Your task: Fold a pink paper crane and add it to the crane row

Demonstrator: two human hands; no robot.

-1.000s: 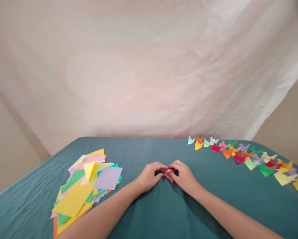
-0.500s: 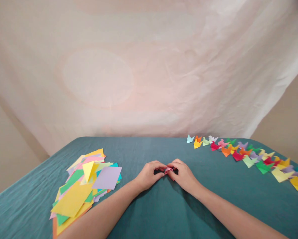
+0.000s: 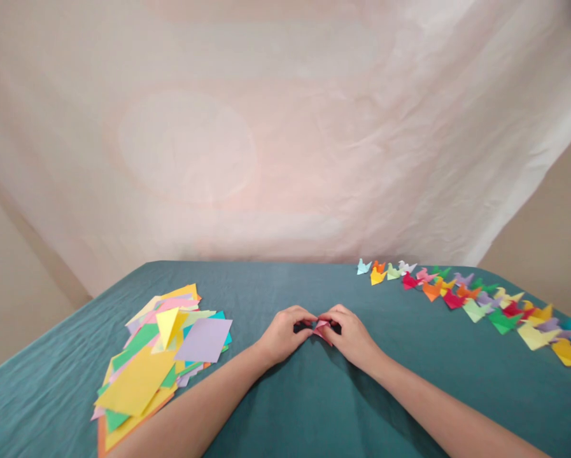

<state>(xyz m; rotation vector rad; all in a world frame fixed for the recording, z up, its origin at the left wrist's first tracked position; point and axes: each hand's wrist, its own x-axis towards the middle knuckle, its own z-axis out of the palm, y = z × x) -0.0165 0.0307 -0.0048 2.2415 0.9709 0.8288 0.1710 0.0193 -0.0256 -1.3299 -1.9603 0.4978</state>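
A small pink piece of folded paper (image 3: pixel 321 330) is pinched between my two hands, just above the middle of the cloth-covered table. My left hand (image 3: pixel 288 332) grips its left edge between thumb and fingertips. From the other side, my right hand (image 3: pixel 349 333) pinches it with thumb and forefinger, and the fingers cover part of it. A lower corner of the paper points down beneath the right thumb.
Loose coloured paper sheets (image 3: pixel 142 381) lie in an overlapping pile at the left, a lilac square (image 3: pixel 204 340) on its right side. Several folded paper birds (image 3: pixel 476 310) stand in rows along the right on the dark green tablecloth (image 3: pixel 285 407). A pale sheet (image 3: pixel 285 140) hangs behind.
Between my fingers the pink paper has turned slightly, and more of its lower corner shows. Both hands stay almost in the same place; the view has shifted a little.
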